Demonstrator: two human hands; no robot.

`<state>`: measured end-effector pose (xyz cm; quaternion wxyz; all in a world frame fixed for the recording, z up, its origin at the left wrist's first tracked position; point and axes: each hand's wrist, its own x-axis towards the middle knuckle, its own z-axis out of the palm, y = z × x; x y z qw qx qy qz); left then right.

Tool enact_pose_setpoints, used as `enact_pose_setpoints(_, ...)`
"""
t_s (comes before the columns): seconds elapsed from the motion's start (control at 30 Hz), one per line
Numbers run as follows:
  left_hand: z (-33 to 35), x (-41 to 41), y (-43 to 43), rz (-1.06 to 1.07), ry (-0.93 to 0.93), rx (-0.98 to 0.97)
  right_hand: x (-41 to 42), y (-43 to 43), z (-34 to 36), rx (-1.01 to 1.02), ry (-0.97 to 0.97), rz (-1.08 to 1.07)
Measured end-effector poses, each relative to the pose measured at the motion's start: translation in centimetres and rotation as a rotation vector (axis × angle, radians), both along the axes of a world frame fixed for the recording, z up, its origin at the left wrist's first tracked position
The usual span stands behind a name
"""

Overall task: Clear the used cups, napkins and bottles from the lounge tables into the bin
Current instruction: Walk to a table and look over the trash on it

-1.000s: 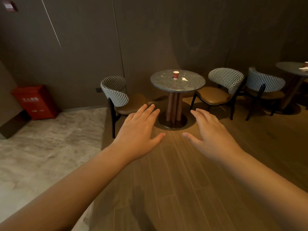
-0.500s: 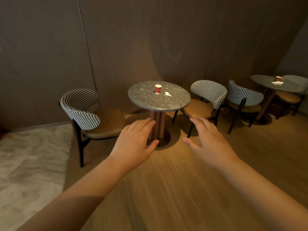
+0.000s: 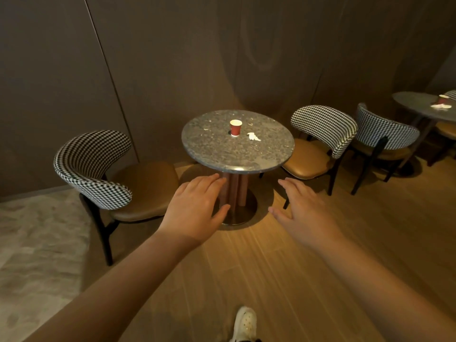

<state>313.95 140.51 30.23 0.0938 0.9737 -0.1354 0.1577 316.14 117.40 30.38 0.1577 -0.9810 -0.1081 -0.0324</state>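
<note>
A red paper cup [image 3: 236, 128] stands upright near the middle of a round speckled stone table [image 3: 217, 154]. A crumpled white napkin [image 3: 254, 136] lies just right of the cup. My left hand [image 3: 196, 209] and my right hand [image 3: 304, 213] are stretched out in front of me, palms down, fingers straight, holding nothing. Both hands hover short of the table's near edge. A second round table [image 3: 409, 101] at the far right carries another red cup [image 3: 443, 99] and a white napkin [image 3: 440, 106]. No bin is in view.
Checked-back chairs with tan seats flank the near table: one at the left [image 3: 103, 174], one at the right [image 3: 320, 141], a third [image 3: 385, 134] beyond it. A dark panelled wall runs behind. The floor is wood, with stone tiles at the left. My white shoe [image 3: 245, 324] shows below.
I have walked closer to the round table, which now looms larger and nearer my hands. The red box on the left has left the view. Both hands stay open and empty.
</note>
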Motion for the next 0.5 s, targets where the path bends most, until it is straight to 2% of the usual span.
enact_pose_setpoints(0.27, 0.8, 19.0, 0.5, 0.018, -0.028, 0.029, 19.4, -1.3, -0.6, 0.022, 0.014, 0.014)
enact_pose_setpoints(0.5, -1.1, 32.5, 1.0, 0.029, -0.016, 0.009, 33.7, -1.1, -2.4, -0.05, 0.083, 0.06)
